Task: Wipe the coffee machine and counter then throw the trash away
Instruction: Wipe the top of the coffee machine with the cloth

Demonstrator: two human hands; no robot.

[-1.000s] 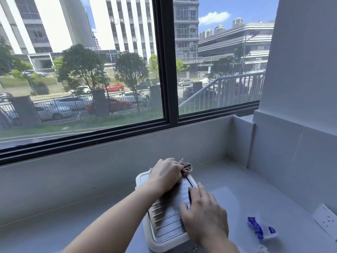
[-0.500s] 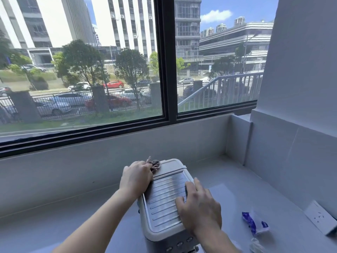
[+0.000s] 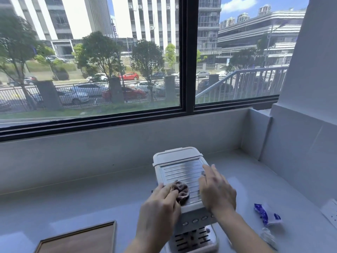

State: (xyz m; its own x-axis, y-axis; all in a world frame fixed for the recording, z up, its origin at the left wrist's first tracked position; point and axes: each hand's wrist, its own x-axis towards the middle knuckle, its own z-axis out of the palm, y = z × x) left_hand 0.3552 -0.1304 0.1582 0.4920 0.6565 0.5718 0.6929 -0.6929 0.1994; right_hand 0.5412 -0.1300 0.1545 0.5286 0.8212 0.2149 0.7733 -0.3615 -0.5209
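A pale grey counter (image 3: 91, 198) runs under a wide dark-framed window (image 3: 187, 70) that looks onto a street with parked cars. On it stands a small white boxy coffee machine with a ribbed metal top plate (image 3: 182, 172). The left hand (image 3: 160, 207) grasps a crumpled brown cloth (image 3: 180, 190) and presses it on the near left part of that plate; the right hand (image 3: 215, 190) lies flat and released on the right edge, steadying the machine.

This looks like the wiping step, with the counter and trash not yet dealt with. A crumpled blue and white wrapper (image 3: 266, 214) lies on the counter to the right, and a brown wooden framed tray (image 3: 78, 240) lies near left. Next, the machine's sides and front likely need passes.

Half a second ago the cloth was at the far left corner; it has since been drawn toward the near edge
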